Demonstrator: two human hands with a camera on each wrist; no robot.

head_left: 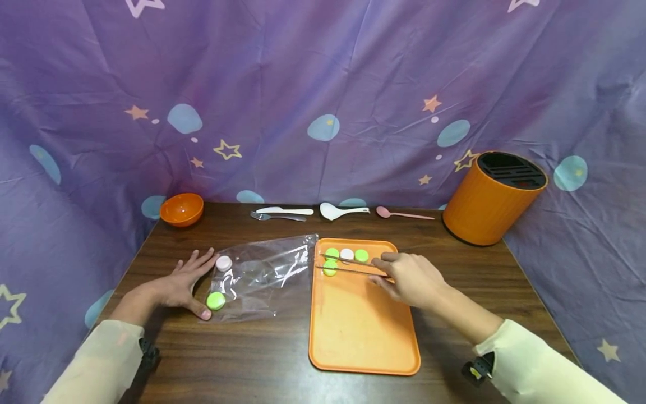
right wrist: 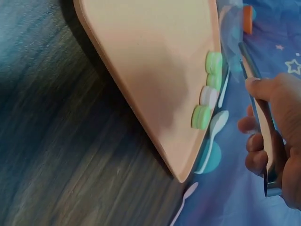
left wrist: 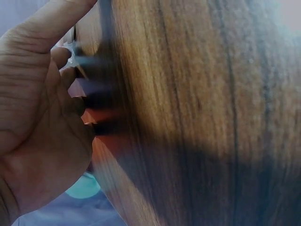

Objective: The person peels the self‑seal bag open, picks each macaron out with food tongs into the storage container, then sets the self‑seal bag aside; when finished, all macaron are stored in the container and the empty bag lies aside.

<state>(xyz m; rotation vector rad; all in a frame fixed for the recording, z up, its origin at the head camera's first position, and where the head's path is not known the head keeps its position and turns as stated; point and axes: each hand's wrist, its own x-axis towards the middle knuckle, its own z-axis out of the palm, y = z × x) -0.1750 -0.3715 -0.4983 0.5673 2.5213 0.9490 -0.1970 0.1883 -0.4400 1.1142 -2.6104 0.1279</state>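
My right hand [head_left: 416, 278] grips a pair of metal tongs [right wrist: 269, 141], thumb on one side and fingers curled round the other. The tong arms reach left over an orange tray [head_left: 363, 331]. Along its far edge sit a white macaron [head_left: 346, 256] and several green macarons [head_left: 361, 256]; the tong tips overlap the leftmost green ones in the head view. My left hand [head_left: 176, 286] rests with spread fingers at the left end of a clear plastic bag [head_left: 267, 275]. Between its thumb and fingers are another white macaron [head_left: 224, 263] and a green one [head_left: 216, 301].
Along the back lie a white knife [head_left: 285, 211], a fork [head_left: 277, 216], a white ladle-like spoon [head_left: 330, 211] and a pink spoon [head_left: 384, 212]. An orange bowl [head_left: 181, 210] stands back left, an orange knife block [head_left: 487, 207] back right. A purple curtain [head_left: 282, 112] hangs behind.
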